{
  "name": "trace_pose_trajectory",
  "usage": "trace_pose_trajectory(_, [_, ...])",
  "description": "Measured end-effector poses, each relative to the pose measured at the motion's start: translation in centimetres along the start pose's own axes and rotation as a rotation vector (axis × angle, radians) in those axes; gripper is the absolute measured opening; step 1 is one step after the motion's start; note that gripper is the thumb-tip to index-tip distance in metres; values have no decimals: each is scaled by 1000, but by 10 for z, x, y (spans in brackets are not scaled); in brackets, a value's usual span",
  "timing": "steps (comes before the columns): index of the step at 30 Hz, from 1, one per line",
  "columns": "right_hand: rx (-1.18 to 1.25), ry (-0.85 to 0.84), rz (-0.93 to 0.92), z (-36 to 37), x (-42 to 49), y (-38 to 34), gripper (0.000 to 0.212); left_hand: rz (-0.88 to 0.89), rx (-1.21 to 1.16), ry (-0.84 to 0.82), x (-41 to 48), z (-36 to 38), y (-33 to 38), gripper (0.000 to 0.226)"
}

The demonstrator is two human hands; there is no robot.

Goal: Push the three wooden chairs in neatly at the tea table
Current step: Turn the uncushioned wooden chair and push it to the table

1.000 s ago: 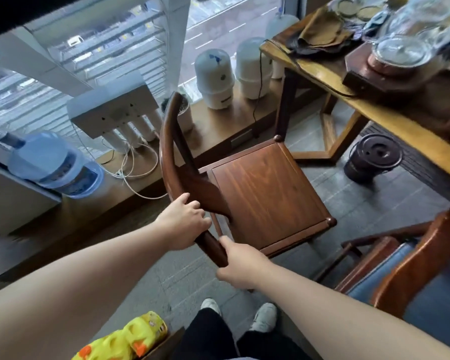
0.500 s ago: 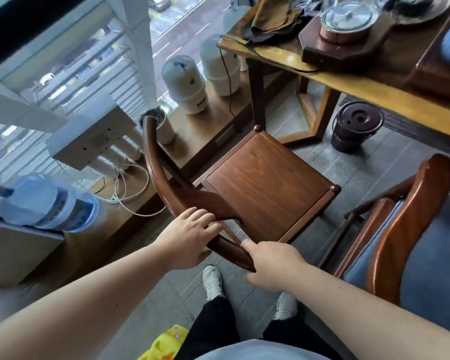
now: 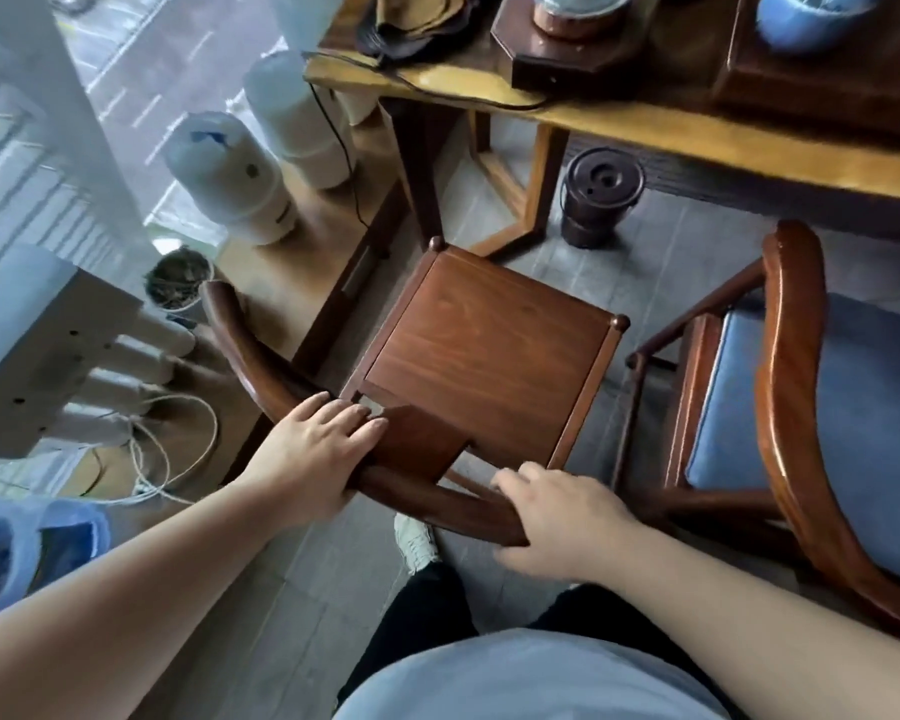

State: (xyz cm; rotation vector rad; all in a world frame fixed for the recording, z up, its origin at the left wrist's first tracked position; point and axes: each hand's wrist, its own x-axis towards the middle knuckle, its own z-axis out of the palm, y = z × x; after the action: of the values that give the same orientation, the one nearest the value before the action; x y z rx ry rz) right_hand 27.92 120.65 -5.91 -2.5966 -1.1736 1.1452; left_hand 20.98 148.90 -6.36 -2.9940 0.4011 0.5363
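Note:
A dark wooden chair (image 3: 489,350) with a bare square seat and a curved back rail stands in the middle, facing the tea table (image 3: 697,132) at the top. My left hand (image 3: 318,449) grips the rail left of the back splat. On the rail's right end rests my right hand (image 3: 562,517), fingers curled over it. The chair's front corner lies close to the table leg (image 3: 422,174). At the right, beside the first, a second wooden chair (image 3: 791,387) with a blue cushion stands back from the table. No third chair is in view.
A dark lidded bucket (image 3: 601,200) sits on the floor under the table. White canisters (image 3: 230,179), a small pot (image 3: 178,280) and loose white cables (image 3: 178,449) line the wooden window ledge at the left. My feet and legs are just behind the chair.
The chair has moved forward toward the table and turned to face it more squarely. Both hands kept hold of the back rail, and I stepped closer behind it.

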Motion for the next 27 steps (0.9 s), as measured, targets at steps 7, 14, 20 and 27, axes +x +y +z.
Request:
trace_pose_trajectory(7, [-46, -17, 152, 2, 3, -22, 34, 93, 112, -106, 7, 0, -55, 48])
trace_pose_trajectory(14, [-61, 4, 343, -4, 1, -37, 17, 272, 190, -296, 30, -19, -62, 24])
trace_pose_trajectory(20, [-17, 82, 356, -8, 27, -54, 16, 270, 205, -224, 48, -13, -102, 35])
trace_pose_trajectory(27, [-8, 78, 286, -14, 36, -44, 17, 226, 212, -190, 59, -23, -108, 36])
